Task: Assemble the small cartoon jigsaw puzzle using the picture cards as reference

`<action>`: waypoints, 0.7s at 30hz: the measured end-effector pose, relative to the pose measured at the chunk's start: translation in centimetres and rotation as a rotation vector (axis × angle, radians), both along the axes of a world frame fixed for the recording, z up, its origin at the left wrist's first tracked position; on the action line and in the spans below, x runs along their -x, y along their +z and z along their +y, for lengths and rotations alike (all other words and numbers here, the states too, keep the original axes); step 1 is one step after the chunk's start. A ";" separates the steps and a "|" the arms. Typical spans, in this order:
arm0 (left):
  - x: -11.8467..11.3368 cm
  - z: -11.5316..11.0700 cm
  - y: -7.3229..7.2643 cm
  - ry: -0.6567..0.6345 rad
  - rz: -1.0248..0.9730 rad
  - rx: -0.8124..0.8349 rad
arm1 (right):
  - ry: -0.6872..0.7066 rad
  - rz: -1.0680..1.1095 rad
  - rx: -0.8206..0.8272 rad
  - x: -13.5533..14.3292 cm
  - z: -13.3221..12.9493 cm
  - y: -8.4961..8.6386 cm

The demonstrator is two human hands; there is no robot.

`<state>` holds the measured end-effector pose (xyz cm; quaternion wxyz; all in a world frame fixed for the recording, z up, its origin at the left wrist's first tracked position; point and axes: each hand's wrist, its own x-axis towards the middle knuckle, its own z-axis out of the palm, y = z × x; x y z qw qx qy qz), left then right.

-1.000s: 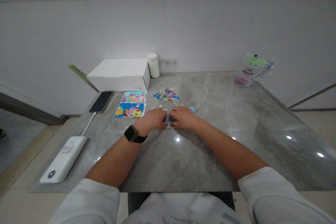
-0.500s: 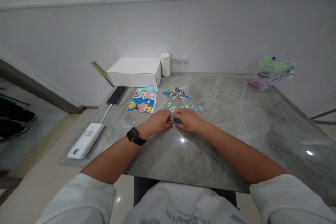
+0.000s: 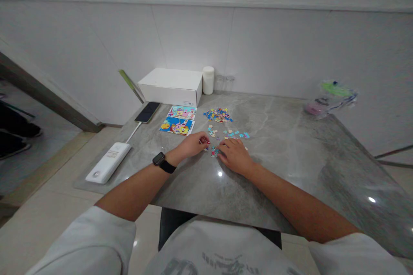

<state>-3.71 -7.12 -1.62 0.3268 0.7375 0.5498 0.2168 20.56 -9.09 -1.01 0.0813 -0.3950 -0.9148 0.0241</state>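
Observation:
My left hand (image 3: 195, 144) is closed in a pinch on a small jigsaw piece (image 3: 208, 142) with red on it. Just under those fingertips another small piece (image 3: 205, 149) shows in part. A little cluster of jigsaw pieces (image 3: 214, 151) lies on the table between my hands. My right hand (image 3: 237, 154) rests at its right side, fingers apart, the tips beside or touching the cluster. Beyond my hands are loose pieces in a rough row (image 3: 235, 133) and a mixed heap of jigsaw pieces (image 3: 218, 115). Two cartoon picture cards (image 3: 177, 125) lie to the left of the heap.
At the back stand a white box (image 3: 172, 84), a white bottle (image 3: 208, 80) and clear glasses (image 3: 224, 82). A phone (image 3: 147, 112) is cabled to a white power bank (image 3: 109, 162) on the left. A plastic bag (image 3: 331, 99) sits at the right rear of the grey table (image 3: 290, 146).
My hands have moved apart, uncovering the cluster between them. My left hand has drawn left with a piece pinched in it. The camera view has shifted slightly.

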 end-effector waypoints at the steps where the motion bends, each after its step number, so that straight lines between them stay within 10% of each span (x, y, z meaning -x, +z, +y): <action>1: 0.0 0.0 0.2 -0.015 0.072 -0.032 | -0.019 -0.005 0.005 0.2 0.4 0.2; 11: -0.3 -2.2 1.3 0.056 0.541 -0.204 | 0.034 -0.238 0.194 3.2 4.7 2.5; 21: 0.1 -1.2 1.2 0.057 0.297 -0.085 | 0.012 -0.121 0.264 4.4 6.4 2.7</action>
